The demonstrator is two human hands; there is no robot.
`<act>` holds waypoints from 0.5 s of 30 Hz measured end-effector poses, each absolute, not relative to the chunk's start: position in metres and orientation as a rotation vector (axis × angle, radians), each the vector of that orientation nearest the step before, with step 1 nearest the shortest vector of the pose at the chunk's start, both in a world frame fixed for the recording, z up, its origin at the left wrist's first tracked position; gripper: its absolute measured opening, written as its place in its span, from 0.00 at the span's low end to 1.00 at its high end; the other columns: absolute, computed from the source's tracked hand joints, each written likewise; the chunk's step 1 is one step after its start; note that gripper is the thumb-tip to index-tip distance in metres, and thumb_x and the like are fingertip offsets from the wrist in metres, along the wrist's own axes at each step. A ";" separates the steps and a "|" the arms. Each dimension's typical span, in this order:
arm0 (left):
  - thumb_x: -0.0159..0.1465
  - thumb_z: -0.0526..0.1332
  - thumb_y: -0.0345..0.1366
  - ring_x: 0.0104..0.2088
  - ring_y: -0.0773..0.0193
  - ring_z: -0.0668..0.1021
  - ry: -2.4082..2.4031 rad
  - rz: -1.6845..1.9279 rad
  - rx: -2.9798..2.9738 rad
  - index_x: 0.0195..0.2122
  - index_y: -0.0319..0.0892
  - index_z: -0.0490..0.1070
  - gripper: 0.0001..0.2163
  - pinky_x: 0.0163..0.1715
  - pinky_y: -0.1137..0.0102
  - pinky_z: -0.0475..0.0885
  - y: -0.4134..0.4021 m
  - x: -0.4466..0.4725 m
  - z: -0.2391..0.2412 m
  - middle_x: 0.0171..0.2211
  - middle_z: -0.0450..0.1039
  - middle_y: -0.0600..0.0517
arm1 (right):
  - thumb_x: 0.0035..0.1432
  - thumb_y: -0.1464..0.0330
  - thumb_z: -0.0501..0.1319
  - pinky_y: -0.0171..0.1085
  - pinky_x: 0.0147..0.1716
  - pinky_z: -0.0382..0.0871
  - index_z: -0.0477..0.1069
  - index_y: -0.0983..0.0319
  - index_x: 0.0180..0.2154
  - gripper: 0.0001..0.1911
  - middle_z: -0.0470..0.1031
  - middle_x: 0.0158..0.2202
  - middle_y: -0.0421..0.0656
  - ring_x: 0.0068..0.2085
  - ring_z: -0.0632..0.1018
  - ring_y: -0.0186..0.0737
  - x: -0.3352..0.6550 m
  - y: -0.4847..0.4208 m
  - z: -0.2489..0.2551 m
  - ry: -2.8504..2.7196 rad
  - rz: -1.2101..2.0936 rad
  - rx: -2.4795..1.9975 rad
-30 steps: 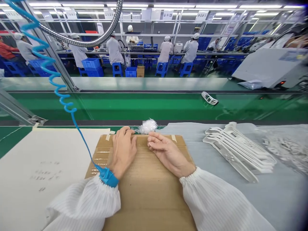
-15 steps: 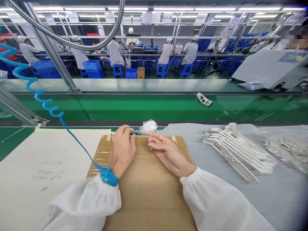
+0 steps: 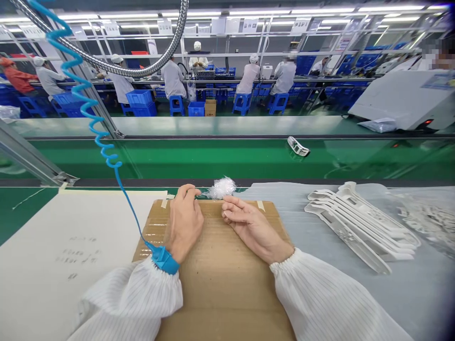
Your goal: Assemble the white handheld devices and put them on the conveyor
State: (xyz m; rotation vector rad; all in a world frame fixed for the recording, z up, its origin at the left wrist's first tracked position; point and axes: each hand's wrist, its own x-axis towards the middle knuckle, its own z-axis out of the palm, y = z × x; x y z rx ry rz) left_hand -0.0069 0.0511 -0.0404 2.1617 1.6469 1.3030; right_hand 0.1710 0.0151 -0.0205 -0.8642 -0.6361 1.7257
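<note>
My left hand (image 3: 186, 222) rests on a brown cardboard sheet (image 3: 227, 293), its fingers bent toward the far edge and nothing visible in them. A blue wrist strap (image 3: 165, 260) circles that wrist, with a blue coiled cord (image 3: 101, 125) running up from it. My right hand (image 3: 254, 227) lies over the right part of the cardboard, palm turned inward. Its fingers are loosely curved, thumb close to the forefinger, and I see no object there. Just beyond the fingertips sits a crumpled clump of clear plastic strands (image 3: 222, 188).
White plastic handle-like parts (image 3: 359, 227) lie stacked on the right beside a clear bag of small pieces (image 3: 426, 213). A white-and-black part (image 3: 298, 147) is on the green conveyor belt (image 3: 213, 158). Marked white board (image 3: 71, 222) lies left. People sit at a far bench.
The white-and-black part has drifted left along the belt. The coiled cord has swung right. The view has shifted slightly; both hands keep nearly the same pose on the cardboard.
</note>
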 end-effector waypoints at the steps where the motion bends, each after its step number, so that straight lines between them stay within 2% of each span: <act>1: 0.63 0.51 0.21 0.49 0.54 0.78 1.649 1.298 2.163 0.42 0.41 0.73 0.14 0.52 0.57 0.73 0.051 -0.007 -0.040 0.49 0.74 0.43 | 0.42 0.76 0.75 0.38 0.42 0.63 0.79 0.60 0.40 0.19 0.76 0.36 0.39 0.37 0.72 0.35 0.171 0.015 -0.021 -0.636 1.726 -0.863; 8: 0.64 0.54 0.23 0.49 0.54 0.79 1.686 1.212 2.124 0.41 0.41 0.72 0.11 0.46 0.59 0.74 0.049 -0.007 -0.036 0.50 0.73 0.43 | 0.42 0.75 0.75 0.38 0.43 0.64 0.79 0.59 0.40 0.20 0.76 0.37 0.39 0.37 0.73 0.35 0.171 0.015 -0.021 -0.634 1.728 -0.874; 15: 0.63 0.55 0.23 0.49 0.54 0.78 1.702 1.224 2.112 0.41 0.41 0.73 0.11 0.44 0.60 0.74 0.049 -0.007 -0.036 0.52 0.73 0.44 | 0.43 0.75 0.75 0.39 0.43 0.64 0.79 0.59 0.40 0.19 0.76 0.37 0.39 0.37 0.72 0.36 0.172 0.015 -0.021 -0.645 1.721 -0.876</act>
